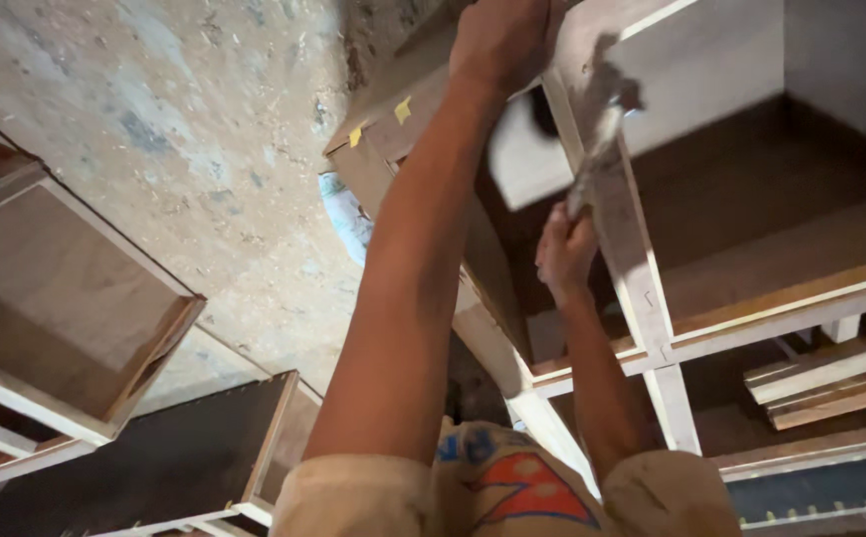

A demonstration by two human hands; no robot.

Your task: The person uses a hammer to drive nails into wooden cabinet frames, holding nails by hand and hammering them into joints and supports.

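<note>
Upper centre: my left hand (504, 40) grips the brown wooden cabinet panel's edge (393, 119). My right hand (564, 249), just below, is closed around a blurred grey hammer (602, 129), its long axis running up toward the white frame rail (642, 268).

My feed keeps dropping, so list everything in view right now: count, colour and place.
cabinet frame: one, brown panels with pale edging, centre to right
hammer: one, grey, blurred, over the frame's upright edge
open wooden boxes: at least two, brown and dark, left
loose slats: a few, pale wood, right
floor: grey concrete, strewn with sawdust, upper left
yellow tabs: two, on the cabinet's top corner
left hand: on the cabinet's top edge
right hand: gripping the hammer handle
</note>
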